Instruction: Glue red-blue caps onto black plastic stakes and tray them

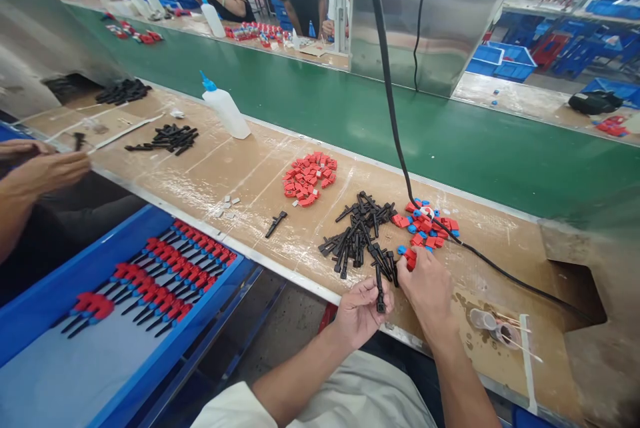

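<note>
While bottles [229,111] look plain, the left hand [357,313] holds black plastic [379,287].

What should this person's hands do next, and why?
Probably lift the red-and-blue piece at the right hand toward the black part: the left hand holds that part, and rows of red, blue and black pieces lie in the blue tray.

The person wears an off-white top [370,388], its cloth loose and softly creased at the near edge. The plain left sleeve [233,408] matches it and leaves the left forearm [295,368] bare. The right forearm [460,361], left hand [363,311] and right hand [427,281] are bare too. Dark cloth [417,381], apparently trousers, shows right of the top.
</note>
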Demonstrator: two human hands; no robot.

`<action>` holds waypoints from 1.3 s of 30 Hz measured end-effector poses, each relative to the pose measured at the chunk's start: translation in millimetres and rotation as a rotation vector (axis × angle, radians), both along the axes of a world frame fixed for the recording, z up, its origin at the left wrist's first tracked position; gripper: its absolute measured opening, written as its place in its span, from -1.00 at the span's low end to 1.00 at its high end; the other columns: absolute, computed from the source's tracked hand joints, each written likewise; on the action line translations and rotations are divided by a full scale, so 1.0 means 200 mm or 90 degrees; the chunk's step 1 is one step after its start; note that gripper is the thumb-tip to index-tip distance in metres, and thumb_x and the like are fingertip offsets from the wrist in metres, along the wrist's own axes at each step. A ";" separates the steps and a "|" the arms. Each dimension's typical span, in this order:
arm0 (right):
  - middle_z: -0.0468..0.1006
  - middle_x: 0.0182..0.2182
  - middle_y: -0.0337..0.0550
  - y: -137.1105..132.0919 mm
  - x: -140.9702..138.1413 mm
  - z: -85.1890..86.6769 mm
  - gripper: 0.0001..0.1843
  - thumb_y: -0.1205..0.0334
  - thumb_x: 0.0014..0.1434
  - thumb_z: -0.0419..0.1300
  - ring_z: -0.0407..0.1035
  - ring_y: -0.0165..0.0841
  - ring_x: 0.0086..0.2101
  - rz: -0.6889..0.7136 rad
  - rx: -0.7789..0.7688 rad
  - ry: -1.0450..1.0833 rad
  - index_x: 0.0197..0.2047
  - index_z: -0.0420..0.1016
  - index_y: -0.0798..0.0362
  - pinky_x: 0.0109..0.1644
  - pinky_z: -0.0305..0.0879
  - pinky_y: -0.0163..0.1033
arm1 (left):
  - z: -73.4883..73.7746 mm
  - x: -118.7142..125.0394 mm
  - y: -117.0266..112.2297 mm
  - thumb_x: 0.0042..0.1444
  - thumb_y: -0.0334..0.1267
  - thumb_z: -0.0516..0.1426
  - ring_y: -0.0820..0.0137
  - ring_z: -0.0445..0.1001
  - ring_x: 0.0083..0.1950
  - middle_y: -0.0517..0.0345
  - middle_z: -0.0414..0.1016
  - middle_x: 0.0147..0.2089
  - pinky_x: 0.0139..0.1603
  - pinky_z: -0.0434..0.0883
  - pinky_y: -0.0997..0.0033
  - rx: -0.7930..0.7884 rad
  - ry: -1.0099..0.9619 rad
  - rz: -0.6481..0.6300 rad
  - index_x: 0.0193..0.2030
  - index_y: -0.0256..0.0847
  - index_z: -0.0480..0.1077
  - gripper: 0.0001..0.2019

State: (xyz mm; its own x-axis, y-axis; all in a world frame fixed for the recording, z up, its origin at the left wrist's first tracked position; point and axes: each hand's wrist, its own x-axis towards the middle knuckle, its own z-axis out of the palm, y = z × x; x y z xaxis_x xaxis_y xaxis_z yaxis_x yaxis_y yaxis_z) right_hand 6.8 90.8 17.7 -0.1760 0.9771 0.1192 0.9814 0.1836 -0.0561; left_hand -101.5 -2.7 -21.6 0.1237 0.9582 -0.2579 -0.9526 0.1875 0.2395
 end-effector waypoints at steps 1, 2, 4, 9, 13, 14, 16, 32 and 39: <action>0.62 -0.29 -0.06 -0.02 0.03 0.00 -0.79 0.20 0.31 0.19 0.47 -0.24 -0.39 -0.009 -0.002 -0.005 -0.09 0.58 0.10 -0.38 0.04 -0.21 | 0.00 0.00 0.00 -0.12 -0.24 0.48 0.51 0.35 -0.44 0.14 0.40 -0.46 -0.48 0.24 0.58 -0.005 0.000 -0.002 -0.34 -0.35 0.48 -0.67; 0.60 -0.31 -0.07 -0.04 0.05 0.00 -0.79 0.19 0.31 0.19 0.46 -0.24 -0.40 -0.015 -0.002 -0.010 -0.11 0.57 0.10 -0.39 0.02 -0.21 | 0.01 0.00 0.00 -0.13 -0.24 0.48 0.51 0.35 -0.44 0.14 0.40 -0.47 -0.47 0.26 0.58 -0.013 0.000 -0.005 -0.34 -0.35 0.49 -0.67; 0.57 -0.29 -0.05 -0.08 0.12 0.00 -0.79 0.17 0.31 0.17 0.44 -0.24 -0.40 -0.016 0.006 -0.016 -0.12 0.55 0.11 -0.40 0.01 -0.21 | 0.02 0.00 0.01 -0.15 -0.24 0.49 0.51 0.36 -0.44 0.14 0.41 -0.46 -0.45 0.29 0.56 -0.031 0.007 -0.013 -0.34 -0.35 0.50 -0.67; 0.51 -0.27 0.00 -0.18 0.27 -0.05 -0.82 0.20 0.23 0.11 0.42 -0.20 -0.37 -0.015 0.049 0.078 -0.17 0.45 0.08 -0.36 0.14 -0.19 | 0.05 0.01 0.03 -0.18 -0.24 0.50 0.51 0.38 -0.43 0.16 0.42 -0.44 -0.40 0.35 0.54 -0.062 0.033 -0.024 -0.33 -0.34 0.52 -0.66; 0.49 -0.41 -0.13 -0.21 0.34 -0.06 -0.79 0.04 0.11 0.16 0.38 -0.21 -0.42 -0.050 -0.012 0.294 -0.26 0.37 -0.01 -0.31 0.22 -0.15 | 0.05 0.03 0.04 -0.23 -0.24 0.53 0.51 0.43 -0.41 0.16 0.44 -0.43 -0.37 0.37 0.56 -0.081 0.051 -0.032 -0.35 -0.34 0.52 -0.63; 0.48 -0.46 -0.18 -0.21 0.35 -0.06 -0.75 -0.01 0.08 0.19 0.37 -0.22 -0.44 -0.061 -0.060 0.377 -0.27 0.37 -0.02 -0.30 0.25 -0.14 | 0.05 0.04 0.04 -0.24 -0.24 0.53 0.51 0.44 -0.40 0.16 0.45 -0.43 -0.37 0.37 0.57 -0.084 0.059 -0.031 -0.35 -0.34 0.52 -0.62; 0.48 -0.49 -0.23 -0.22 0.37 -0.05 -0.66 -0.09 0.05 0.26 0.36 -0.26 -0.46 -0.083 -0.186 0.561 -0.26 0.37 -0.02 -0.31 0.29 -0.16 | 0.04 0.04 0.04 -0.23 -0.23 0.53 0.50 0.45 -0.39 0.16 0.46 -0.42 -0.40 0.34 0.58 -0.085 0.076 -0.034 -0.33 -0.34 0.52 -0.62; 0.27 -0.57 -0.37 -0.42 0.31 -0.02 -0.52 -0.24 0.05 0.41 0.08 -0.50 -0.58 -0.118 -0.251 0.976 -0.33 0.50 0.02 -0.50 0.03 -0.37 | 0.02 0.07 -0.03 0.04 -0.51 0.32 0.41 0.55 -0.31 0.12 0.63 -0.24 -0.32 0.58 0.52 -0.174 0.114 -0.031 -0.31 -0.20 0.63 -0.86; 0.32 -0.57 -0.34 -0.47 0.34 -0.04 -0.37 -0.43 0.15 0.24 0.11 -0.50 -0.61 -0.108 -0.311 0.962 -0.19 0.51 0.04 -0.58 0.02 -0.40 | 0.12 0.10 0.02 -0.08 -0.59 0.34 0.44 0.57 -0.37 0.08 0.61 -0.33 -0.31 0.60 0.52 -0.200 0.103 -0.018 -0.33 -0.34 0.57 -0.83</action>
